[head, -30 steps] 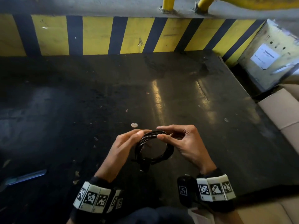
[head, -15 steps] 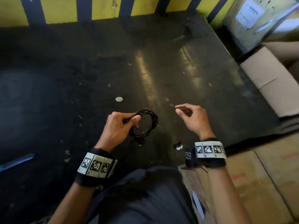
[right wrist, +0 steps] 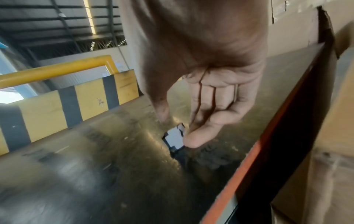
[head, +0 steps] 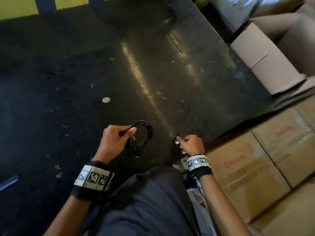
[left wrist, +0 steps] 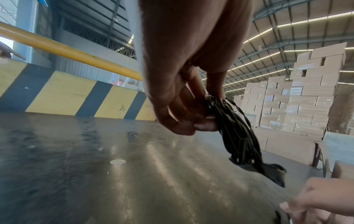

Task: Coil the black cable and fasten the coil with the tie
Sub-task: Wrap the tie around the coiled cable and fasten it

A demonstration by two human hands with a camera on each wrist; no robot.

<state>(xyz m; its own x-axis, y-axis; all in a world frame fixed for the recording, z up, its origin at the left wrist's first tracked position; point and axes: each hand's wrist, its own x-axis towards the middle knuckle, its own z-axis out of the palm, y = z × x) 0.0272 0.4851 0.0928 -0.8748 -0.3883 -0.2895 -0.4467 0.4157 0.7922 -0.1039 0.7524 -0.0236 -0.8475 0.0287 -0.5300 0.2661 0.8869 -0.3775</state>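
Note:
The black cable (head: pixel 147 133) is wound into a small coil that hangs above the dark table (head: pixel 153 74). My left hand (head: pixel 129 132) grips one side of it between thumb and curled fingers. The left wrist view shows the bundled strands (left wrist: pixel 237 133) drooping from my left hand (left wrist: pixel 208 110), with the plug end lowest. The tie (head: pixel 176 143), a short black strap with a white label, lies by the table's near edge. My right hand (head: pixel 185 142) is down on it. In the right wrist view, the right hand (right wrist: pixel 177 131) pinches the tie's (right wrist: pixel 175 140) end between thumb and forefinger.
Cardboard boxes (head: pixel 247 167) stand against the table's right edge, close to my right wrist, with more boxes (head: pixel 265 57) further back. A yellow and black striped barrier (head: pixel 17 7) runs along the far side. A small white disc (head: pixel 106 99) lies on the table.
My right hand let go of the coil, swung right and down to the tie at the table's near edge. The left hand keeps the coil alone. The head view has tilted down.

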